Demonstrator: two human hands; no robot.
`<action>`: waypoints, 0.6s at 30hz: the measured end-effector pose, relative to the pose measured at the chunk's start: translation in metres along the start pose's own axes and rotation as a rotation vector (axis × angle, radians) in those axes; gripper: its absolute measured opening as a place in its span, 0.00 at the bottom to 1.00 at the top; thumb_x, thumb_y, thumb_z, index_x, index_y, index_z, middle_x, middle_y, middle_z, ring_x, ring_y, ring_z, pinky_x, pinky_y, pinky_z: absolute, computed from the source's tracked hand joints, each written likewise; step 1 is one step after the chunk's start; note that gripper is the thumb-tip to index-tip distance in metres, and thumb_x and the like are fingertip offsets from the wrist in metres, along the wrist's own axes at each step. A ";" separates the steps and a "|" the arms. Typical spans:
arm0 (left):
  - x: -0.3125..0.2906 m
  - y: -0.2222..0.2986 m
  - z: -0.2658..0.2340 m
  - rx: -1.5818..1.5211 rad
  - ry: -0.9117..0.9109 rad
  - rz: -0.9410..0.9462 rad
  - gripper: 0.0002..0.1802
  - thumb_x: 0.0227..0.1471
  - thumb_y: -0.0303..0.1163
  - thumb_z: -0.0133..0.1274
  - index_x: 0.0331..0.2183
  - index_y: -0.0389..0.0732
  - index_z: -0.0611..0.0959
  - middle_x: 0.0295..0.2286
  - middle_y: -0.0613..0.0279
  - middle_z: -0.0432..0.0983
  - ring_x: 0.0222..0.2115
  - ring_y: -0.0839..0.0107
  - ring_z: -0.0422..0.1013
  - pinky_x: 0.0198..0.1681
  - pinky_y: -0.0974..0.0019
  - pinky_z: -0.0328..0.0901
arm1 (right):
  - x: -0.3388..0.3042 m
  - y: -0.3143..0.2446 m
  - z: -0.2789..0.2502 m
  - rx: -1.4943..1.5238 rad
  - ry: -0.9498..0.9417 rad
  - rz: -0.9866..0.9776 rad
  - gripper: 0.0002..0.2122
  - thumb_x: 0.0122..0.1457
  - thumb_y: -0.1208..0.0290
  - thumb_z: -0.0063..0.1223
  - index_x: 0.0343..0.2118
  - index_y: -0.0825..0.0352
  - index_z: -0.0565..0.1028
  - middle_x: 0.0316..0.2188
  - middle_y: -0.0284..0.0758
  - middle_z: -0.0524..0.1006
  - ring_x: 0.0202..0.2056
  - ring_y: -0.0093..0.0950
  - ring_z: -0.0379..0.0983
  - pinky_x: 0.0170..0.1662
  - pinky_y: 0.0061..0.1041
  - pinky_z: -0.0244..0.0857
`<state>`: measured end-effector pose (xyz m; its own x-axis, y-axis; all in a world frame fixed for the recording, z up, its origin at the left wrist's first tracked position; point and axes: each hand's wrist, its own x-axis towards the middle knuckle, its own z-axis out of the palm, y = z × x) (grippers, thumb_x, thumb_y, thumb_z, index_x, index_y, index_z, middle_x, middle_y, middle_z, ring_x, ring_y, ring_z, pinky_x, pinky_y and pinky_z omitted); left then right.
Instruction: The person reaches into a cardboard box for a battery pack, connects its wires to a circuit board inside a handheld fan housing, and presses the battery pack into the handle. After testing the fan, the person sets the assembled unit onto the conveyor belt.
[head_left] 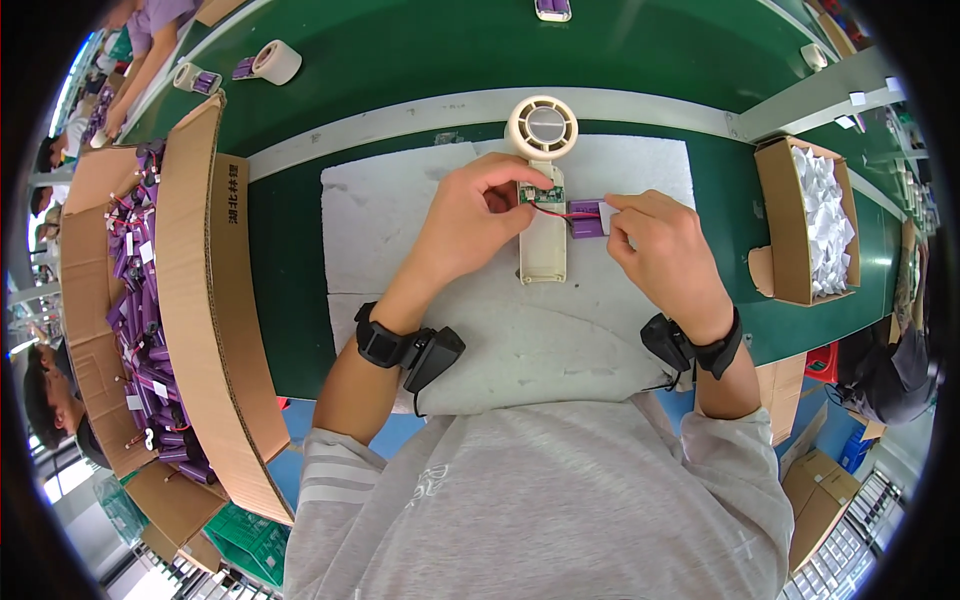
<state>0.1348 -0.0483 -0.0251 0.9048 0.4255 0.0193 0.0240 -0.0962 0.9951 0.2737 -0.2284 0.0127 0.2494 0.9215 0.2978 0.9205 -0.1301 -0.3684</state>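
A cream handheld fan (543, 128) lies on a white foam sheet, its round grille at the far end. The handle (543, 255) is uncovered and shows a small green circuit board (548, 192). My left hand (470, 215) grips the fan at the board, thumb and forefinger on either side of a small white connector. Red and black wires (560, 212) run from there to a purple battery pack (587, 220) just right of the handle. My right hand (660, 235) has its fingers curled at the pack's right end, on a white square piece (606, 217). Its fingertips are partly hidden.
To the left stands a tall cardboard box (190, 290) full of purple battery packs. At the right, a smaller carton (775, 220) holds white folded pieces. Beyond a pale rail (400, 112), several fan parts sit on the green surface. Another person's arm (145, 75) shows far left.
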 end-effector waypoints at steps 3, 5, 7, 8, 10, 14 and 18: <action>-0.003 0.003 -0.002 0.021 -0.003 -0.022 0.14 0.43 0.17 0.53 0.35 0.39 0.83 0.35 0.68 0.74 0.27 0.83 0.66 0.30 0.79 0.62 | 0.002 0.004 -0.004 0.112 -0.026 0.063 0.03 0.44 0.80 0.61 0.22 0.72 0.77 0.35 0.39 0.80 0.31 0.35 0.75 0.34 0.29 0.70; -0.002 0.003 -0.002 0.035 -0.005 0.003 0.14 0.43 0.17 0.53 0.35 0.39 0.83 0.36 0.68 0.74 0.27 0.83 0.66 0.30 0.79 0.62 | 0.002 0.004 -0.007 0.107 -0.024 0.030 0.03 0.44 0.80 0.60 0.22 0.72 0.77 0.35 0.39 0.80 0.31 0.36 0.75 0.34 0.29 0.71; -0.001 0.001 0.001 0.059 -0.021 0.022 0.14 0.43 0.17 0.53 0.36 0.39 0.83 0.36 0.68 0.74 0.28 0.83 0.67 0.30 0.79 0.63 | -0.002 0.004 -0.010 0.115 -0.035 -0.008 0.02 0.44 0.80 0.59 0.22 0.72 0.77 0.35 0.39 0.80 0.31 0.36 0.75 0.34 0.30 0.71; -0.002 0.000 0.001 0.051 -0.036 0.043 0.14 0.43 0.17 0.53 0.36 0.39 0.83 0.36 0.68 0.74 0.28 0.83 0.67 0.30 0.79 0.63 | -0.001 0.005 -0.011 0.092 -0.025 -0.001 0.02 0.44 0.80 0.59 0.22 0.72 0.77 0.35 0.39 0.80 0.31 0.36 0.75 0.34 0.30 0.71; -0.004 -0.001 0.000 0.034 -0.006 0.018 0.14 0.44 0.17 0.53 0.36 0.39 0.83 0.37 0.67 0.74 0.29 0.82 0.68 0.31 0.79 0.63 | 0.000 0.003 -0.011 0.059 -0.068 -0.047 0.02 0.45 0.80 0.58 0.23 0.72 0.77 0.35 0.40 0.80 0.31 0.36 0.75 0.34 0.31 0.71; -0.004 -0.001 -0.003 0.034 -0.020 0.006 0.14 0.44 0.17 0.54 0.36 0.39 0.83 0.38 0.66 0.74 0.30 0.82 0.69 0.31 0.78 0.64 | 0.002 0.001 -0.004 -0.066 -0.127 -0.076 0.03 0.47 0.78 0.57 0.23 0.73 0.77 0.35 0.41 0.80 0.31 0.37 0.75 0.35 0.33 0.71; -0.003 -0.003 -0.002 0.032 -0.038 -0.004 0.14 0.44 0.17 0.54 0.36 0.39 0.83 0.38 0.66 0.74 0.31 0.82 0.69 0.32 0.78 0.64 | 0.002 0.004 -0.005 -0.094 -0.176 -0.069 0.05 0.48 0.77 0.56 0.22 0.73 0.77 0.35 0.41 0.80 0.31 0.38 0.74 0.35 0.34 0.71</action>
<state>0.1315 -0.0471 -0.0281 0.9202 0.3914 0.0108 0.0410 -0.1237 0.9915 0.2789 -0.2291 0.0161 0.1363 0.9780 0.1578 0.9597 -0.0908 -0.2660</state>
